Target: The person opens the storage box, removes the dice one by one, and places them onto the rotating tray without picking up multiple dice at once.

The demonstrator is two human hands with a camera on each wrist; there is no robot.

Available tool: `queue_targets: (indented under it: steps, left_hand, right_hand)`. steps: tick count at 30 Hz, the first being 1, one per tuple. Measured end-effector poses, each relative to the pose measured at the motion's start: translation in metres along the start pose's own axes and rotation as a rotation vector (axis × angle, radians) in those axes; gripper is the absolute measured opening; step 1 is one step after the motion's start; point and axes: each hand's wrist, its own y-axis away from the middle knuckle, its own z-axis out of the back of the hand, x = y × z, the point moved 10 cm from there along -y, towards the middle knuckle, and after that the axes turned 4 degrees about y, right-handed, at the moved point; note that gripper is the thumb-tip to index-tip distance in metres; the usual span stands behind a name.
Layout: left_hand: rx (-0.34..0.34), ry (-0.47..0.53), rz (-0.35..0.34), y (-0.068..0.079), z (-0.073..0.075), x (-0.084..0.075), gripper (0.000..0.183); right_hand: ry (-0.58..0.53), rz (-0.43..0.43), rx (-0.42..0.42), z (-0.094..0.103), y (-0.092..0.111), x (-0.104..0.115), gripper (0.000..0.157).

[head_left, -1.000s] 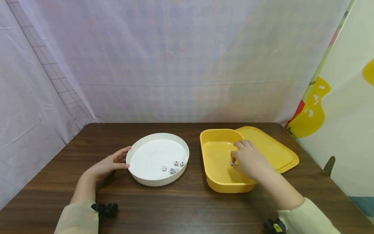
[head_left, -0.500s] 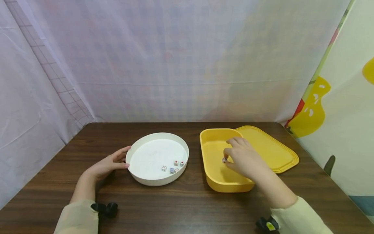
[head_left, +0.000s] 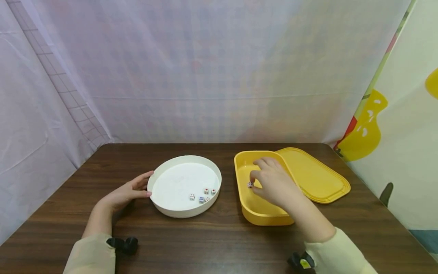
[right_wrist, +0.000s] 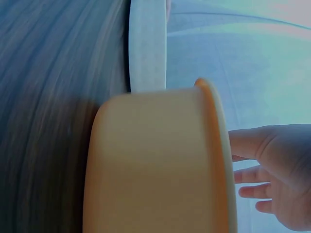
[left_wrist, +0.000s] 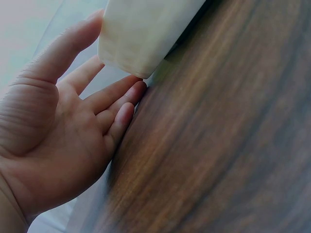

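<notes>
A small white die (head_left: 250, 185) with dark pips is pinched between the thumb and forefinger of my right hand (head_left: 273, 182), over the yellow bin (head_left: 268, 220). In the right wrist view the bin's wall hides the die, and the right hand (right_wrist: 279, 170) shows beyond the rim. My left hand (head_left: 124, 194) rests its fingertips against the left side of a round white tray (head_left: 178, 179). The left wrist view shows the thumb and relaxed fingers of that hand (left_wrist: 73, 116) at the tray's outer wall (left_wrist: 146, 34). Several dice (head_left: 201, 200) lie near the tray's right front inside edge.
A yellow lid (head_left: 318, 177) lies on the brown wooden table (head_left: 205, 243), behind and right of the bin. The tray stands left of the bin with a strip of table between them. A white curtain (head_left: 219, 76) hangs behind the table's back edge.
My right hand has moved left across the bin with the die in its pinch, from the right side toward the bin's left wall. The left hand, tray and dice in it have stayed put.
</notes>
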Motion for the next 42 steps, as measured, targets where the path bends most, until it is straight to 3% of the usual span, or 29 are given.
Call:
queue_targets:
  steps: [7,14,21,35,42]
  left_hand:
    - [0.003,-0.001,-0.012,0.002,-0.001,-0.003,0.082]
    - [-0.005,0.007,0.001,-0.001,0.000,-0.001,0.081]
    - [0.004,-0.001,-0.013,-0.001,0.000,-0.002,0.082]
    - [0.003,0.011,-0.026,-0.001,0.000,-0.003,0.080]
    - [0.001,0.007,-0.013,-0.001,-0.001,-0.002,0.080]
  right_hand:
    - [-0.007,0.019,-0.024,0.004,-0.010,0.015,0.010]
    - [-0.007,-0.024,0.013,0.001,-0.017,0.026,0.008]
    - [-0.025,0.033,-0.020,-0.003,-0.026,0.042,0.011]
    - [-0.082,-0.008,0.044,-0.019,-0.041,0.058,0.011]
    - [-0.098,0.014,0.029,-0.027,-0.050,0.068,0.011]
